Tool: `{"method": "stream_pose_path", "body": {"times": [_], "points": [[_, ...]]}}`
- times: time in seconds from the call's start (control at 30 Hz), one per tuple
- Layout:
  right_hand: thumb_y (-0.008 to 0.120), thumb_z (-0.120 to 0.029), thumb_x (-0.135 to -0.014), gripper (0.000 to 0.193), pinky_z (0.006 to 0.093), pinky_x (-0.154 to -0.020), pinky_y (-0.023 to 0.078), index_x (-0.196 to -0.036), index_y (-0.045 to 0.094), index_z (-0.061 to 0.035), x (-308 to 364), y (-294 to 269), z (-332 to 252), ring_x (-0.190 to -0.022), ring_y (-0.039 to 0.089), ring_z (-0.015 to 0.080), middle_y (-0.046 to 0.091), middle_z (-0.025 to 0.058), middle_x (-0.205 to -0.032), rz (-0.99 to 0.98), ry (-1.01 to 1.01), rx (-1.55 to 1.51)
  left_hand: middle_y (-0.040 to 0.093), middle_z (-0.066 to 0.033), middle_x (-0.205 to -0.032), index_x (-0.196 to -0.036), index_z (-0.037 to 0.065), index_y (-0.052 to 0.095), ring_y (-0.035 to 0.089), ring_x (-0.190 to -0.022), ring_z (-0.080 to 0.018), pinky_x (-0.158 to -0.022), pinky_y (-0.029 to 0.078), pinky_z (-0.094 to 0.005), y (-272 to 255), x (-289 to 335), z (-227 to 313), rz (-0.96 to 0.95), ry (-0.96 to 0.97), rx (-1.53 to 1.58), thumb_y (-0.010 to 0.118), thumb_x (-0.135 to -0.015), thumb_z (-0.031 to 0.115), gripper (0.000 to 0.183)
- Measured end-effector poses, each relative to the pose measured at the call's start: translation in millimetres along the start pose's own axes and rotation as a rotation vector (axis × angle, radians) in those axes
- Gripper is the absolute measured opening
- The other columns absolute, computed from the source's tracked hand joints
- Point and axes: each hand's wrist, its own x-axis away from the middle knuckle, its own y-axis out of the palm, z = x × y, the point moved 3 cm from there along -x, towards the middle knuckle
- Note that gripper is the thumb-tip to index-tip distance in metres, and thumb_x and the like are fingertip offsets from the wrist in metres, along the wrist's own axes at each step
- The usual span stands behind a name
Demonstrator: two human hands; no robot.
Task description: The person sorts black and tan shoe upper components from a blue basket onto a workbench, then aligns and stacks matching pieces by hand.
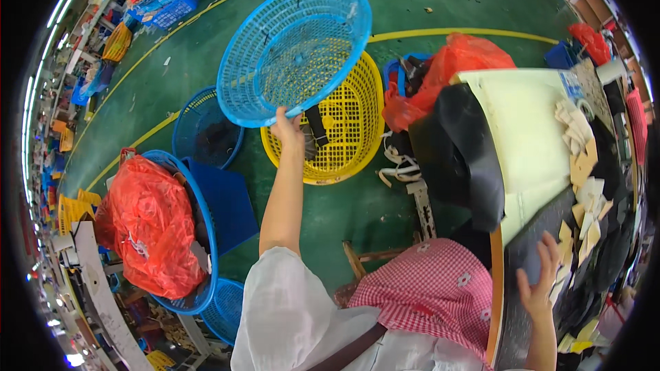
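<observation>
My left hand (286, 128) grips the near rim of a round blue plastic basket (299, 48) and holds it up, tilted, so its inside shows. Below and partly behind it stands a round yellow basket (375, 113) on the floor, with a small dark strip (317, 126) in it. Out to the right, my right hand (541, 275) has its fingers spread and nothing in them. It is over or on the dark worktable top (526, 309), beside several loose cream pieces (589, 213); whether it touches the surface I cannot tell.
On the left are a dark-blue basket (180, 130), a blue tub rim (206, 233) around a red plastic bag (151, 227), and a blue box (230, 206). Pale sheet material (522, 137), black sheets (460, 158) and another red bag (474, 55) lie at the right. Yellow lines (467, 31) cross the green floor.
</observation>
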Motion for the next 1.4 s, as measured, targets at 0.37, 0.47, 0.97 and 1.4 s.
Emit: {"method": "stream_pose_path", "body": {"times": [0.37, 0.47, 0.97, 1.4], "points": [[0.065, -0.026, -0.074, 0.063, 0.0525, -0.102, 0.028, -0.124, 0.042, 0.0036, -54, 37, -29, -0.123, 0.034, 0.0467, 0.033, 0.0299, -0.135, -0.305, -0.127, 0.039, 0.06, -0.0113, -0.082, -0.092, -0.004, 0.056, 0.061, -0.064, -0.0233, -0.054, 0.057, -0.037, 37, -74, -83, 0.087, 0.068, -0.281, 0.064, -0.078, 0.017, 0.027], [0.065, -0.021, -0.079, 0.058, 0.0552, -0.1, 0.03, -0.128, 0.044, 0.0032, -50, 30, -24, -0.123, 0.036, 0.0464, 0.035, 0.0296, -0.135, -0.286, -0.085, -0.027, 0.061, -0.0131, -0.081, -0.093, -0.005, 0.057, 0.061, -0.064, -0.0236, -0.055, 0.053, -0.0353, -12, -70, -114, 0.074, 0.036, -0.263, 0.063, -0.079, 0.018, 0.028], [0.063, -0.017, -0.078, 0.049, 0.0518, -0.095, 0.038, -0.122, 0.05, 0.002, -87, 41, -33, -0.116, 0.045, 0.0422, 0.043, 0.0264, -0.13, -0.132, -0.07, 0.078, 0.047, -0.0195, -0.134, -0.138, 0.003, 0.035, 0.045, -0.122, -0.0374, -0.103, 0.036, -0.0489, -186, -99, -173, -0.179, -0.306, -0.638, 0.036, -0.094, 0.036, 0.055], [0.065, -0.018, -0.072, 0.051, 0.0529, -0.092, 0.038, -0.116, 0.052, 0.0022, -121, 55, -33, -0.111, 0.046, 0.0427, 0.044, 0.027, -0.126, -0.197, 0.04, 0.127, 0.046, -0.019, -0.134, -0.137, 0.003, 0.035, 0.045, -0.121, -0.0368, -0.103, 0.035, -0.0468, -245, -138, -254, -0.18, -0.227, -1.379, 0.038, -0.094, 0.031, 0.052]]}}
